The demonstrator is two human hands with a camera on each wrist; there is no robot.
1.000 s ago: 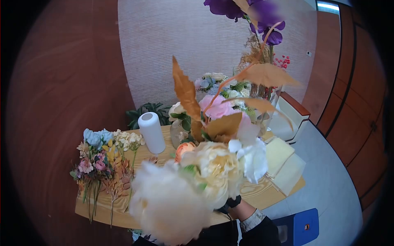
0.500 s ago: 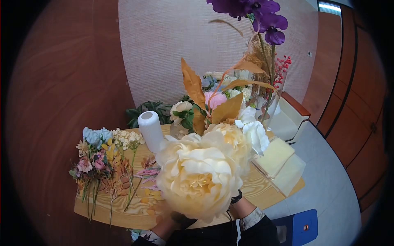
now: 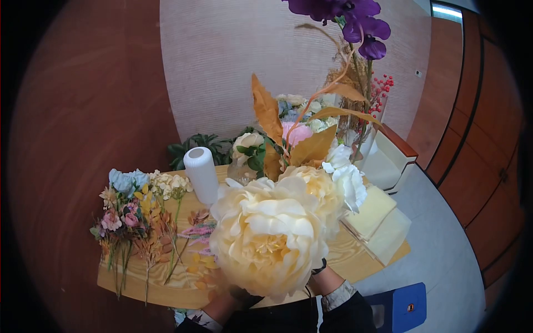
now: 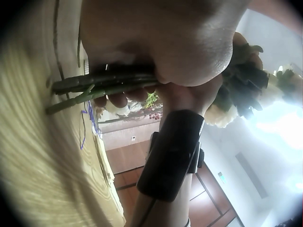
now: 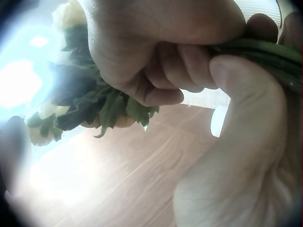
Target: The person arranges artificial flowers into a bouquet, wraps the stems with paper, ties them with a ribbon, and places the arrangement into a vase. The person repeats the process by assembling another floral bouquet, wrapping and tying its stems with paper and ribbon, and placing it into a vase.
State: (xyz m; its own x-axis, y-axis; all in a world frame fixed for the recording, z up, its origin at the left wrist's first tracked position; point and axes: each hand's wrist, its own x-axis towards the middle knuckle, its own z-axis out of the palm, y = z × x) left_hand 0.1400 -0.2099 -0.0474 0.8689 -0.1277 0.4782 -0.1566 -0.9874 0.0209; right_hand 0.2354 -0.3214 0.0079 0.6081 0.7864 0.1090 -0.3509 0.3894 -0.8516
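Both hands grip the stems (image 4: 109, 85) of one artificial bouquet in front of the body. Its big cream peony (image 3: 266, 244) faces the head camera and hides most of both hands there. Behind it are a second cream peony (image 3: 313, 191), a white flower (image 3: 350, 188) and a branch of brown leaves (image 3: 266, 111). My left hand (image 4: 156, 38) wraps the lower stems, whose cut ends stick out close over the wooden table (image 4: 42, 156). Higher up, my right hand (image 5: 175, 23) curls around the stems just below the green leaves (image 5: 90, 94).
A white ribbed vase (image 3: 201, 175) stands on the table's far side. Loose flower stems (image 3: 127, 222) lie at the left, pink sprigs (image 3: 197, 233) nearer the middle. Folded cream wrapping sheets (image 3: 377, 219) lie right. Purple orchids (image 3: 366, 33) rise behind. A blue stool (image 3: 408, 305) stands below right.
The bouquet has turned and risen: the big peony moved right and up from the lower left, and the brown leaves swung slightly right. Over the last half second it barely moves.
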